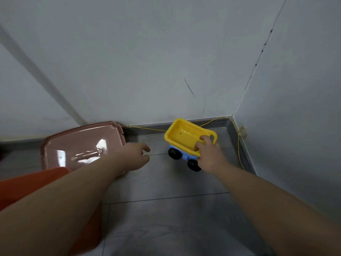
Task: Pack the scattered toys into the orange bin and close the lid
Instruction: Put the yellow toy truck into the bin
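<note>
A toy truck (pixel 184 137) with a yellow tipper, blue body and black wheels is near the room's corner, tilted. My right hand (pixel 212 156) grips the tipper's near rim, thumb inside the tray. Left of it my left hand (pixel 134 156) hovers over the floor, fingers loosely curled and holding nothing. The orange bin (pixel 24 183) shows at the lower left, mostly hidden by my left forearm. Its brownish-pink lid (pixel 83 143) with a handle lies flat on the floor behind the bin, against the wall.
Grey walls (pixel 166 61) meet in a corner at the right. A thin yellow cable (pixel 238 143) runs along the skirting and down the right wall's base. Grey floor tiles (pixel 175 218) stretch between my arms.
</note>
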